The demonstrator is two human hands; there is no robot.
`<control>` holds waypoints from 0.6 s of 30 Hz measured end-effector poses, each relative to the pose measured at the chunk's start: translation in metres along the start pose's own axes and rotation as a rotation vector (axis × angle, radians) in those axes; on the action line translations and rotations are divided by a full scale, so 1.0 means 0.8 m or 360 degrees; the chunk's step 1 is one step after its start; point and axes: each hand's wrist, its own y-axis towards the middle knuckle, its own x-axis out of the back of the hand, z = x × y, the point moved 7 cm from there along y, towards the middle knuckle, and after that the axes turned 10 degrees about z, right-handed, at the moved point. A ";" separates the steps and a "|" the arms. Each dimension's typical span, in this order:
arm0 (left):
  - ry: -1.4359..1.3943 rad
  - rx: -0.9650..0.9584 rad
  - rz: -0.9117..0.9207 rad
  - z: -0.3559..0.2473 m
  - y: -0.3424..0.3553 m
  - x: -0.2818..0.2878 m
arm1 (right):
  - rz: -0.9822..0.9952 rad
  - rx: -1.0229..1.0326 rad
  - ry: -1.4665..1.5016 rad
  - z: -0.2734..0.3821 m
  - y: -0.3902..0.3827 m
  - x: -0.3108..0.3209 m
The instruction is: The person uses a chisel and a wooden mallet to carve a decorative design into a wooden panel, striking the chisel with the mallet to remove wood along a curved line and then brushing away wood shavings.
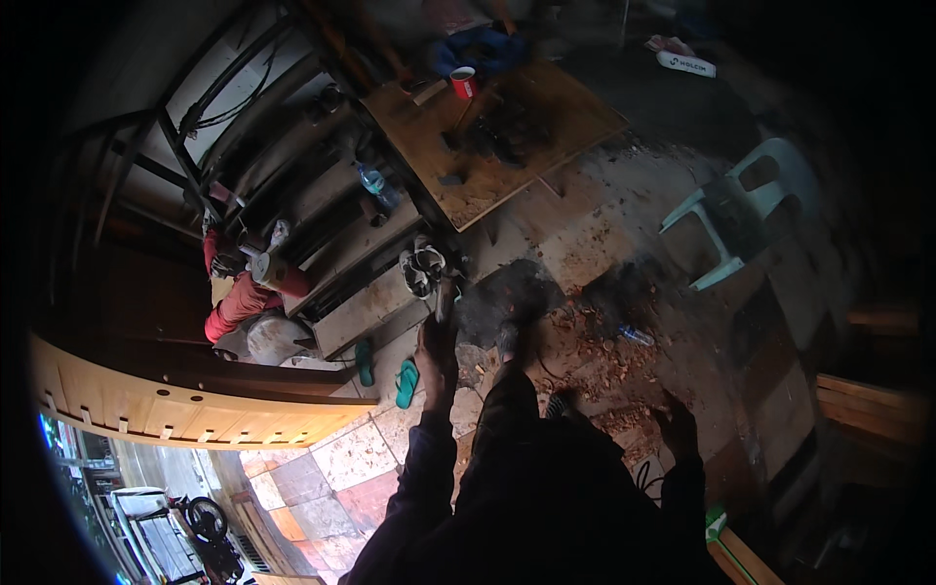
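My left hand [437, 349] is closed around a narrow, greyish object [446, 300] that points away from me; it is too dark to tell its kind. Just beyond it, a pair of sneakers [421, 268] rests at the foot of the stairs. My right hand [675, 426] hangs lower on the right above the littered floor, its fingers apart and nothing visible in them. Reddish rubble [609, 366] is scattered between my hands and farther out. Among it lies a small, pale bottle or wrapper [637, 335].
Wooden stairs [366, 312] rise on the left, with green flip-flops [406, 383] by them. Ahead stands a low wooden table [575, 122] with a red mug [463, 84] and dark items. A pale plastic chair [717, 239] is at right, a wooden door [234, 414] at left.
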 end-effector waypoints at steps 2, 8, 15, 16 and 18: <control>-0.0106 -0.0167 0.0021 -0.018 0.098 -0.019 | -0.0186 -0.0014 0.0073 -0.035 0.014 -0.006; 0.0083 -0.0432 0.0149 -0.024 0.399 -0.090 | -0.0478 -0.0327 0.0431 -0.055 0.042 -0.031; 0.0188 -0.0494 0.0209 0.027 0.657 -0.218 | -0.0194 -0.0794 0.0546 0.012 0.072 -0.068; 0.0132 -0.0459 0.0238 0.026 0.674 -0.233 | -0.0256 -0.0728 0.0717 0.025 0.070 -0.067; 0.0201 -0.0394 0.0256 0.030 0.702 -0.253 | -0.0262 -0.0779 0.0790 0.052 0.072 -0.065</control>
